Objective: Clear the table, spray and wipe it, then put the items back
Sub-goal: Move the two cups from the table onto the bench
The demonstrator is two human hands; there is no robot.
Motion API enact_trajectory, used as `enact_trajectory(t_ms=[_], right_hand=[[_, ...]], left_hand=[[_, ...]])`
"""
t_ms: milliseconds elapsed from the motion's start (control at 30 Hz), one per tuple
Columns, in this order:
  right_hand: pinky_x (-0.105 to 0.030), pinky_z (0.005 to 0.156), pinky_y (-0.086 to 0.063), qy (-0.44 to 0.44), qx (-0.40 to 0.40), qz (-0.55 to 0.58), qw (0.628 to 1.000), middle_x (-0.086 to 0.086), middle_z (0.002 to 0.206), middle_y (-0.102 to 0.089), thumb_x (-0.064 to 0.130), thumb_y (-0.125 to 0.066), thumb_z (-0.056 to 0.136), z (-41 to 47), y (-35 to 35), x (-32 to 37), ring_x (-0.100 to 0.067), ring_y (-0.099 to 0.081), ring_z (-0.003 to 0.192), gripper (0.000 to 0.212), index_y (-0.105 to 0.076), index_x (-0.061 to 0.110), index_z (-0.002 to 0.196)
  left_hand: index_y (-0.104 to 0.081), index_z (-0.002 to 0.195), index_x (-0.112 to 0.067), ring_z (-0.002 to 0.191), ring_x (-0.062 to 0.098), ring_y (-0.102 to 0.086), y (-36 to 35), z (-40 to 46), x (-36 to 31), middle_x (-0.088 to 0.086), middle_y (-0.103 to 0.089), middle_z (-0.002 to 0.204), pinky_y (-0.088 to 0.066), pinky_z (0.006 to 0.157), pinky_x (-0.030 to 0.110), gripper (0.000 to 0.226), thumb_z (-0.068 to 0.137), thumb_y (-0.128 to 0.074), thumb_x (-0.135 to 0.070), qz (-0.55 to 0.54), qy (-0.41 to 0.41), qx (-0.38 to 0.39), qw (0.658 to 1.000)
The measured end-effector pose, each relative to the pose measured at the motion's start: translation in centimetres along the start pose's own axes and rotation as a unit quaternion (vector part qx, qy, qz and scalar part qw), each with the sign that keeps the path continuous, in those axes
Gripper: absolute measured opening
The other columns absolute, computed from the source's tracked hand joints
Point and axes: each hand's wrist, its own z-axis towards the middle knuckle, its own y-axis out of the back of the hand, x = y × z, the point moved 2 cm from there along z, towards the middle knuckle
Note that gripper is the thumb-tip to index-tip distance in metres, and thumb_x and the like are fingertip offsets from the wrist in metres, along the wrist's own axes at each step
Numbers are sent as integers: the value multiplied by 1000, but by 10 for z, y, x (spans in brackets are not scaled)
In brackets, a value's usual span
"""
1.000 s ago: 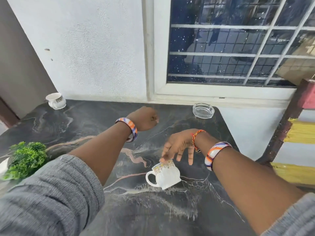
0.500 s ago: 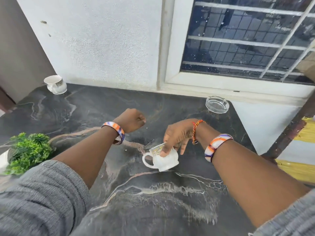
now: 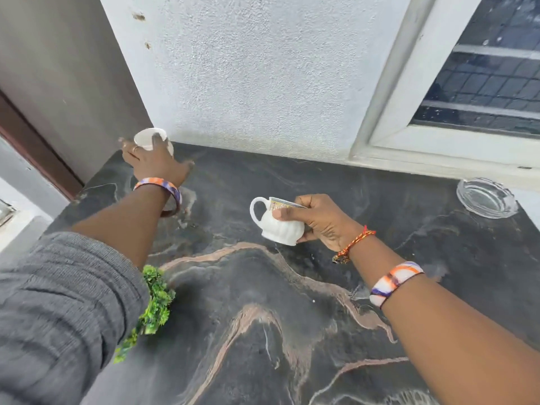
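Note:
My right hand (image 3: 318,220) grips a white ribbed cup (image 3: 277,226) with a gold-patterned rim, lifted and tilted above the middle of the dark marble table (image 3: 263,331). At the table's far left corner, my left hand (image 3: 155,165) reaches over a second white cup (image 3: 149,138), with fingers around its body; whether the cup is lifted I cannot tell. A clear glass ashtray (image 3: 486,197) sits at the far right, near the window sill. A green artificial plant (image 3: 155,305) shows partly from under my left sleeve.
A white rough wall and a window frame (image 3: 409,112) run along the table's far edge. A grey wall with a brown door frame (image 3: 32,147) stands to the left. The table's left edge drops off near my left sleeve.
My left hand moved from the table's middle to the far left cup and closed around it. My right hand lifted the ribbed cup off the surface. The camera view shifted left.

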Motion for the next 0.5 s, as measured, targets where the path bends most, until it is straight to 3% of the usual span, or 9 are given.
enact_trajectory(t_ms=[100, 167, 233, 367, 500], right_hand=[[-26, 52, -55, -5, -22, 35, 999, -3, 74, -63, 13, -75, 76, 13, -10, -2, -11, -63, 60, 16, -59, 14, 75], [-27, 53, -55, -8, -33, 47, 998, -1, 73, -66, 14, -76, 75, 14, -12, -6, -10, -64, 60, 13, -63, 16, 76], [-29, 55, -56, -11, -45, 56, 997, 0, 74, -67, 15, -76, 75, 13, -11, -8, -11, -65, 61, 12, -64, 16, 79], [-34, 62, -57, -7, -84, 50, 995, -1, 79, -66, 13, -75, 75, 2, -5, -8, -14, -63, 67, 14, -63, 17, 78], [-38, 64, -57, 9, -134, 37, 990, -2, 86, -63, 14, -75, 76, -13, 7, -5, -17, -62, 74, 16, -59, 18, 77]], left_hand=[[-21, 145, -20, 143, 45, 2, -4, 32, 17, 41, -2, 148, -12, 116, 49, 93, 71, -70, -50, -10, 34, 37, 999], [-23, 145, -24, 144, 42, -1, -10, 47, 21, 35, -3, 151, -15, 116, 47, 88, 74, -68, -49, -20, 37, 60, 997], [-32, 142, -18, 140, 41, -17, -18, 62, 23, 29, -18, 151, -22, 114, 46, 78, 78, -64, -47, -23, 39, 72, 996], [-56, 124, -1, 126, 41, -44, -18, 70, 22, 25, -51, 133, -37, 105, 42, 54, 88, -50, -41, -48, 18, 11, 999], [-69, 105, -5, 111, 38, -57, -6, 50, -1, 24, -64, 115, -45, 95, 38, 44, 80, -64, -41, -130, -56, 38, 989]])
